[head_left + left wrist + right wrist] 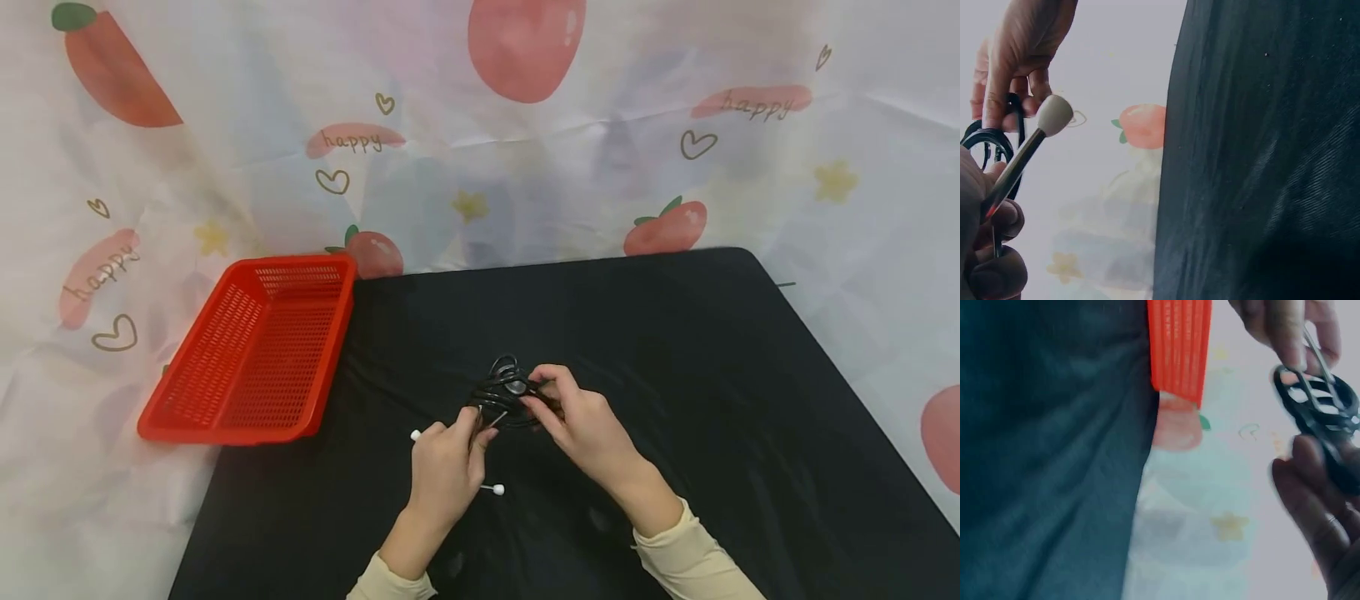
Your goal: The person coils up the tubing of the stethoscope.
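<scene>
Over the black-covered table, my left hand [444, 468] grips a thin metal tool with white rounded knobs. One white knob [498, 489] sticks out below the hand and another knob [416, 435] shows at its left. Up close in the left wrist view are a knob [1055, 115] and its metal rod [1015, 169]. Two slim prongs reach across a coiled black cable [491, 392]; the tool's middle is hidden by the fingers. My right hand [588, 421] pinches the right side of the loops, seen as dark rings [1297, 412] in the right wrist view.
A red perforated plastic basket [341, 350] stands at the table's left back corner. The black table cover [660, 333] has some wrinkles. Behind the table hangs a pale printed cloth [525, 183] with fruit, hearts and stars.
</scene>
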Tool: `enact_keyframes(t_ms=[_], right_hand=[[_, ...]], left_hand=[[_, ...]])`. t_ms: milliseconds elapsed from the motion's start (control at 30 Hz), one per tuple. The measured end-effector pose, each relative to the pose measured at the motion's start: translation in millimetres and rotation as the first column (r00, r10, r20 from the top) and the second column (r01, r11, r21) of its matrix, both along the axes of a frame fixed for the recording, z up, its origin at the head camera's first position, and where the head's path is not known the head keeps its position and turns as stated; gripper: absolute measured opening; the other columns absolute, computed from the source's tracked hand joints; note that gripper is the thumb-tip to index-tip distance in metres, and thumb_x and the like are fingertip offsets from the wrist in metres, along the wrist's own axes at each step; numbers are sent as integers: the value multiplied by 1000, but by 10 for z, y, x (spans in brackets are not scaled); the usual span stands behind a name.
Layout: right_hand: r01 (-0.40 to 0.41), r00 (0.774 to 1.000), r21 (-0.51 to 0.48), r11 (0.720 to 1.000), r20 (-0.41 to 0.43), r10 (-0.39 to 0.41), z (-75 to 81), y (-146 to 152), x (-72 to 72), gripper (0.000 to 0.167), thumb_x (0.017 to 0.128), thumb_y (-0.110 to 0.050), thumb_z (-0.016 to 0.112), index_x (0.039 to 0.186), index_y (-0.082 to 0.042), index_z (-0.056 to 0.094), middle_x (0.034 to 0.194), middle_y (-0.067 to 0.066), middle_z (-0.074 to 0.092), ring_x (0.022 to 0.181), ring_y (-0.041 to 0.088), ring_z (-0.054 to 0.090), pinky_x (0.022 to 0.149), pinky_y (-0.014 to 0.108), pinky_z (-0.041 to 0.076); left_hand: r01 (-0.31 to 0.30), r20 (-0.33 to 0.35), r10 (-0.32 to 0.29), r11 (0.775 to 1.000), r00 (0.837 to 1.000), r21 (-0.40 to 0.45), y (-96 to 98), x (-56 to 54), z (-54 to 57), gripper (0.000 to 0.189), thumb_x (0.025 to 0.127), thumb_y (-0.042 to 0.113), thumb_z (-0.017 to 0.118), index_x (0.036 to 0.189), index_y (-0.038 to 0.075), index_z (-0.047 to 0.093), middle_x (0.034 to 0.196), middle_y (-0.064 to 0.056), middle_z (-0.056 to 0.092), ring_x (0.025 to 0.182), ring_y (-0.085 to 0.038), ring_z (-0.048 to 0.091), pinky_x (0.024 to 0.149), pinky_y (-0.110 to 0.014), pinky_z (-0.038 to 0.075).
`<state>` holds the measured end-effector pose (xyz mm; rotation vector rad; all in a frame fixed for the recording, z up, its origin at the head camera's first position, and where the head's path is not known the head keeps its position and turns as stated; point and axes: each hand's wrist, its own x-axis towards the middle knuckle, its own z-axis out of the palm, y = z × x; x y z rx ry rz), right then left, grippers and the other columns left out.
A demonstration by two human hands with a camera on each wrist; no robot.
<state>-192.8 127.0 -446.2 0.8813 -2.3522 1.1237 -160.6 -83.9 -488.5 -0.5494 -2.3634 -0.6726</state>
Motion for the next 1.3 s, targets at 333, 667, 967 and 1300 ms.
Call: enact_keyframes(t_ms=[333,667,967,1300], right_hand=[[96,930,244,965,-368,0,-185,127,-147,35,110,-34,45,116,0,50,78,5,67,49,3,52,46,19,43],[159,937,-105,982,-296,-184,-257,-59,-74,35,108,-34,51,105,2,48,72,7,65,49,5,53,46,19,43],[93,957,-29,995,-274,-98,-146,-11,-105,38,106,-41,54,95,-5,57,94,4,64,66,8,59,58,21,51],[93,921,-278,956,-340,-189,-142,-97,-50,35,103,-33,65,86,-3,64,85,6,67,63,11,63,59,15,51]], left_hand=[[26,111,-24,999,994,-20,5,-26,5,26,89,23,81,98,13,59,54,12,49,50,-1,25,52,-17,20],[37,-14,-38,999,999,-34,112,3,83,23,88,20,81,98,9,64,56,9,58,48,-3,29,52,-17,22],[15,-31,-15,1000,999,-9,107,48,14,22,88,23,78,94,9,62,58,7,61,49,-5,30,51,-19,25],[76,3,-76,994,997,76,200,55,58,24,88,24,79,91,10,60,58,9,52,51,-2,29,50,-15,23]])
